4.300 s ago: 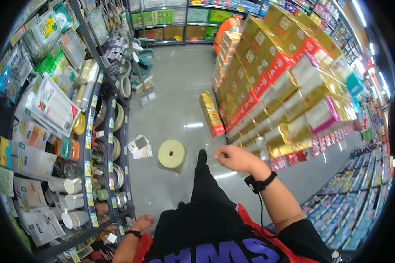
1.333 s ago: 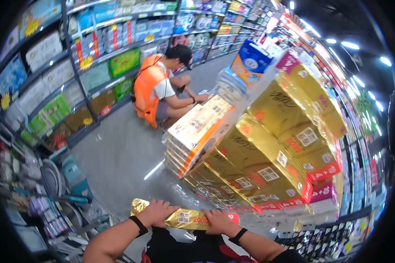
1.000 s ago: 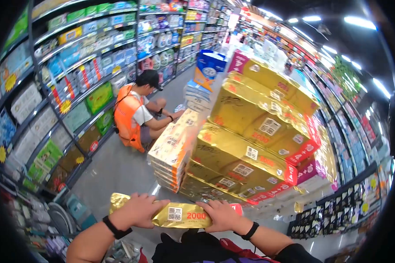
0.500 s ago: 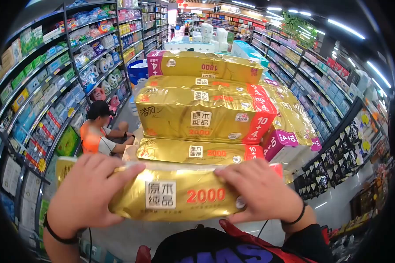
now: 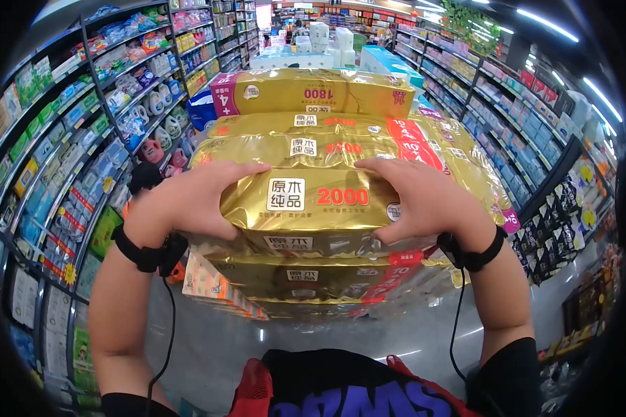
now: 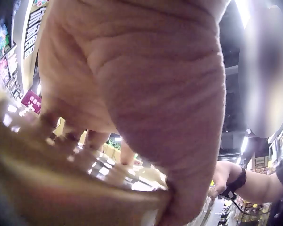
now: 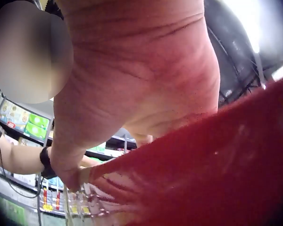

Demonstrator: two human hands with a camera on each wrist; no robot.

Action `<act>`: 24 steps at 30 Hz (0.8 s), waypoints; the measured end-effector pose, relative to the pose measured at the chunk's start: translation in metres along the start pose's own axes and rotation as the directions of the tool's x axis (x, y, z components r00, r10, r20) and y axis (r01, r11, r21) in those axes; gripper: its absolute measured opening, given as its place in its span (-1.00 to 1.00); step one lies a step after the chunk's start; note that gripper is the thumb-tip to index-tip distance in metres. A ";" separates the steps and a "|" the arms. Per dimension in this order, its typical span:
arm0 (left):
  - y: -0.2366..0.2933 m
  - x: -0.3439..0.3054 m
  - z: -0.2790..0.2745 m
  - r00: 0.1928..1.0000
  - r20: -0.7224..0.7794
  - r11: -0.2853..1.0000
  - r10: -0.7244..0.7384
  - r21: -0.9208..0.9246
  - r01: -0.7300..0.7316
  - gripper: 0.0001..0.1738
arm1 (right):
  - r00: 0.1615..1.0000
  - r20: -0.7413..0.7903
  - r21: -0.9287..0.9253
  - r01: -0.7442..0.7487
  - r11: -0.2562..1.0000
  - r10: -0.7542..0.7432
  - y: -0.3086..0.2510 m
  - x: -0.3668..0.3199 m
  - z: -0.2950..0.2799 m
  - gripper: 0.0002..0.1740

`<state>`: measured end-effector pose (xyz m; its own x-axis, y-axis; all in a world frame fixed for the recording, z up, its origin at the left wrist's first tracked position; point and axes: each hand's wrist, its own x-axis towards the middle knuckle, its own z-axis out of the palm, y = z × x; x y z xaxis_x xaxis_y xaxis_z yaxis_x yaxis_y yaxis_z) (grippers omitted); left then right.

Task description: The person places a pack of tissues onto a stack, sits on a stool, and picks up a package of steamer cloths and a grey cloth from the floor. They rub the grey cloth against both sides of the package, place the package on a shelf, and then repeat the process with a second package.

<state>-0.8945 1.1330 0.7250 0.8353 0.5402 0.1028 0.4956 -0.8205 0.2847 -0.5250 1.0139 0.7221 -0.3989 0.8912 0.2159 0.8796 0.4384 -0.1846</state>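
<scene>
A long gold toilet paper pack (image 5: 306, 194), marked 2000, lies on top of the near side of a stack of similar packs in the head view. My left hand (image 5: 181, 203) grips its left part, thumb on the near face and fingers over the top. Toward the other end, my right hand (image 5: 435, 203) holds it the same way. The left wrist view has the left hand (image 6: 146, 80) close over blurred gold wrapping (image 6: 80, 188). Red wrapping (image 7: 203, 174) fills the lower right wrist view, below the right hand (image 7: 141, 70).
More gold packs (image 5: 320, 271) are stacked underneath, and an 1800 pack (image 5: 313, 92) sits higher behind. Orange-and-white packs (image 5: 219, 288) stand low on the left. Shelves (image 5: 83, 160) line the left side. A crouching person's dark cap (image 5: 145, 177) shows behind my left arm.
My hands went from hanging with the pack on the floor to lifting it up in front of me. Now they have carried it forward onto the stack.
</scene>
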 end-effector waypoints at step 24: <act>-0.138 -0.116 0.172 0.707 -0.417 0.607 -0.571 -0.795 0.021 0.35 | 0.413 -0.800 0.122 -0.598 0.792 0.435 -0.034 -0.098 0.157 -0.03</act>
<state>-1.0192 1.1516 0.5099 0.2087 0.9283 0.3078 0.1290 -0.3381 0.9322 -0.5569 0.9302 0.5565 0.4251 0.4662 0.7759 0.9038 -0.1712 -0.3923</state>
